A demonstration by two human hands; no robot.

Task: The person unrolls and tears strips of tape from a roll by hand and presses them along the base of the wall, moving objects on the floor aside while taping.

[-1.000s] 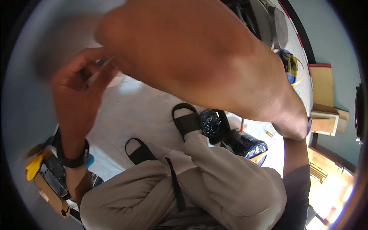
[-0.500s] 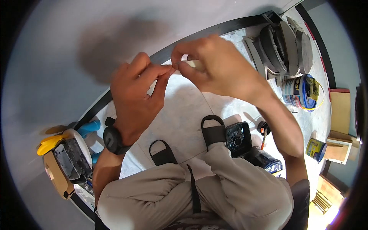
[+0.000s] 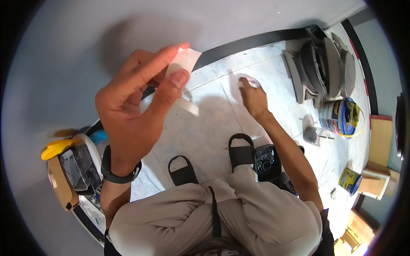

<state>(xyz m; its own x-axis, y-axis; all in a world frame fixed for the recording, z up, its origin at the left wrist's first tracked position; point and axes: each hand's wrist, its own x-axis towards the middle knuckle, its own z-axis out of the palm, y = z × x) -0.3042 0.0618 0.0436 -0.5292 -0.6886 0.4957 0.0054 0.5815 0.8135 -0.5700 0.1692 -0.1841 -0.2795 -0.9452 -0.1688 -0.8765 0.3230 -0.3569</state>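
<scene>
Left hand (image 3: 136,104): raised in front of the wall (image 3: 239,17), partly closed. The thumb and index finger pinch a pale strip (image 3: 185,60); its wider part projects beyond the fingertips, and a narrow pale length (image 3: 188,106) extends below the thumb. Whether the two are one continuous piece cannot be determined. The remaining fingers are curled. A black watch (image 3: 121,170) is fitted at the left wrist.

Right hand (image 3: 255,100): lowered over the tiled floor (image 3: 200,132), apart from the left hand, fingers bent. The fingers are at a small, pale, rounded item (image 3: 253,82), partly covered by the hand; whether it is gripped or only touched cannot be determined.

Floor area: a dark baseboard (image 3: 243,45) runs along the foot of the wall. Two black sandals (image 3: 242,155) are on the person's feet. A black tray (image 3: 268,162) is located just beside the sandal on the person's right, near the right forearm.

Right side: a bucket with a blue rim (image 3: 335,116) lies below grey molded parts (image 3: 316,68) in the view. A smaller yellow-labeled can (image 3: 350,181) is positioned near wooden pieces (image 3: 373,185).

Left side: a yellow item (image 3: 60,148) adjoins a paint-smeared dark container (image 3: 79,168), with cardboard (image 3: 60,183) alongside.
</scene>
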